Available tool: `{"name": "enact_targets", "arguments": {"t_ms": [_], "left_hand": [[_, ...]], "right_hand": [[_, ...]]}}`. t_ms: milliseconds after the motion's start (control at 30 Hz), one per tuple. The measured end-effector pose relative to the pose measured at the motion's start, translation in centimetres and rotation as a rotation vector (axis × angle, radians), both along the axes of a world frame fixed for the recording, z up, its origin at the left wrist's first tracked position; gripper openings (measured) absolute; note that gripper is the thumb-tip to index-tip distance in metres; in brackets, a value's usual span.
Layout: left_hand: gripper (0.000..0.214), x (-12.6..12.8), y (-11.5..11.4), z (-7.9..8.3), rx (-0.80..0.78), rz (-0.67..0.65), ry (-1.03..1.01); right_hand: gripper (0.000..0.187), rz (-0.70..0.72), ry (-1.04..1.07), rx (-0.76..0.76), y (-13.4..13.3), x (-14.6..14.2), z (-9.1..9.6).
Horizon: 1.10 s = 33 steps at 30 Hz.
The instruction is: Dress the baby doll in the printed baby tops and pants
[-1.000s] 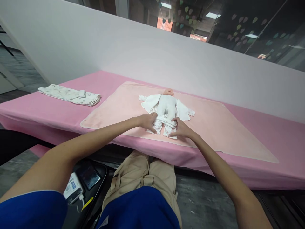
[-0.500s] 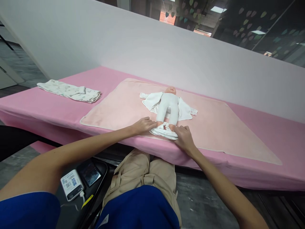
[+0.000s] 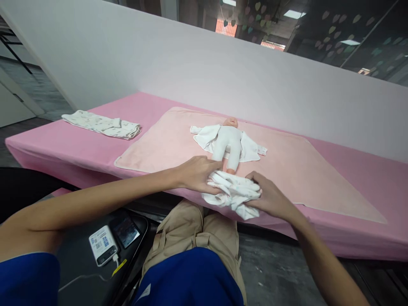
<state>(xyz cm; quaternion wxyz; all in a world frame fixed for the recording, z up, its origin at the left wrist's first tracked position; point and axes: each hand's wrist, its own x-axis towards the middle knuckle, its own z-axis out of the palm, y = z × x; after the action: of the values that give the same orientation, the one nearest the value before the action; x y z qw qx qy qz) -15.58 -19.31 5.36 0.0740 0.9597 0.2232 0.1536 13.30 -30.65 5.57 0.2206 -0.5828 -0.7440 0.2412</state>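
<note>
A baby doll [image 3: 227,141] with a white body lies on its back on a pale pink mat [image 3: 165,142], an open white top [image 3: 205,135] spread under it. Its legs are bare. My left hand [image 3: 196,173] and my right hand [image 3: 270,196] both grip a bunched pair of white printed trousers [image 3: 232,191] just below the doll's feet, at the near edge of the table.
The mat lies on a pink-covered table [image 3: 357,178] against a white wall. A folded white printed cloth [image 3: 103,125] lies at the far left. A white power bank [image 3: 102,245] and a phone [image 3: 126,232] rest on a black seat beside my beige-trousered legs.
The trousers slid down the doll's legs and came off its feet. Both my hands drew them toward me, bunched, to the table's near edge.
</note>
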Motion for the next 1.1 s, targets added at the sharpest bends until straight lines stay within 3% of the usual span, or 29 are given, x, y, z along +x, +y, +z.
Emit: {"name": "enact_targets", "arguments": {"t_ms": [67, 167, 267, 400, 500, 600, 733, 833, 900, 1000, 1100], "left_hand": [[0.068, 0.4, 0.0, 4.0, -0.035, 0.017, -0.03], [0.068, 1.1, 0.8, 9.8, 0.017, 0.039, -0.132], [0.056, 1.5, 1.4, 15.0, 0.149, 0.039, -0.231], [0.047, 1.8, 0.9, 20.5, 0.356, 0.035, -0.268], [0.051, 1.9, 0.1, 23.2, 0.49, 0.027, -0.233], [0.053, 2.0, -0.3, 24.6, 0.568, 0.036, -0.166], [0.058, 2.4, 0.7, 24.9, 0.567, 0.107, -0.001], [0.065, 3.6, 5.1, 24.0, 0.387, 0.132, 0.015], [0.07, 4.8, 9.6, 23.2, 0.216, 0.148, -0.039], [0.073, 6.6, 15.7, 22.2, 0.092, 0.165, -0.017], [0.073, 8.3, 18.2, 21.7, 0.083, 0.133, 0.031]], "right_hand": [[0.049, 0.044, -0.012, 0.009, 0.4, 1.0, 3.7], [0.062, 0.117, -0.087, 0.177, 1.7, 2.3, 8.9], [0.05, 0.175, -0.029, 0.435, 2.9, 3.2, 13.5], [0.036, 0.233, 0.103, 0.78, 3.0, 3.1, 18.5], [0.026, 0.266, 0.02, 0.946, 1.9, 2.8, 21.1], [0.016, 0.27, -0.235, 0.977, 0.5, 2.9, 22.6], [0.027, 0.391, -0.542, 0.934, -0.3, 3.8, 23.5], [0.037, 0.448, -0.602, 0.913, 0.2, 4.4, 23.3], [0.04, 0.452, -0.629, 0.959, 0.6, 4.6, 22.9], [0.038, 0.485, -0.621, 1.03, 0.6, 4.1, 22.4], [0.036, 0.538, -0.57, 1.054, -0.1, 3.1, 22.3]]}}
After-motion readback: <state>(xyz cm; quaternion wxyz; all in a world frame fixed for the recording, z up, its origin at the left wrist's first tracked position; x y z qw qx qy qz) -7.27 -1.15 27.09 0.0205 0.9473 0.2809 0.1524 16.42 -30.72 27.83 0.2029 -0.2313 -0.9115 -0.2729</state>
